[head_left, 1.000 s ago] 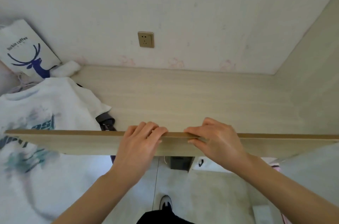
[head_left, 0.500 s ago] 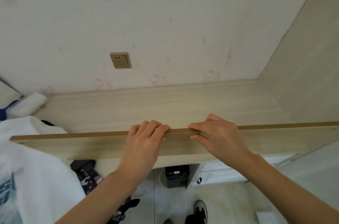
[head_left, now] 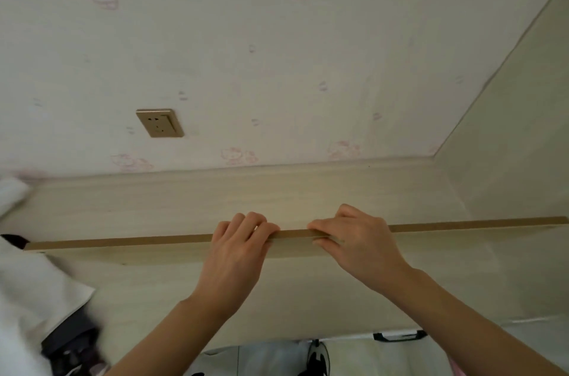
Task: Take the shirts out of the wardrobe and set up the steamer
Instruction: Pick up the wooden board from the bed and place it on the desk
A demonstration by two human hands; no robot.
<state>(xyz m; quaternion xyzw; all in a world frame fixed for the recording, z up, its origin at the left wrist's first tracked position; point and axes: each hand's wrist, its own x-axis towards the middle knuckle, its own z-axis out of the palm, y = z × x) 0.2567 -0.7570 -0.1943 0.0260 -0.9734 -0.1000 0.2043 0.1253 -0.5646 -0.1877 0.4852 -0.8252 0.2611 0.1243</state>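
A long light-wood board (head_left: 123, 248) stands on edge across the view, above a matching wooden desktop (head_left: 184, 200). My left hand (head_left: 237, 249) curls its fingers over the board's top edge near the middle. Just to its right, my right hand (head_left: 357, 240) pinches the same edge between fingers and thumb. A white shirt (head_left: 27, 298) lies at the left edge, partly cut off, with dark clothing (head_left: 70, 341) under it. No steamer or wardrobe is in view.
A gold wall socket (head_left: 160, 123) sits on the pink-patterned wallpaper (head_left: 277, 52) behind the desktop. A wooden side panel (head_left: 517, 129) closes the right side. Pale floor tiles (head_left: 264, 360) and a dark shoe (head_left: 317, 360) show at the bottom.
The view has tilted up and shifted right, so the shirt and the paper bag slid out to the left. Both hands keep their grip on the board's top edge.
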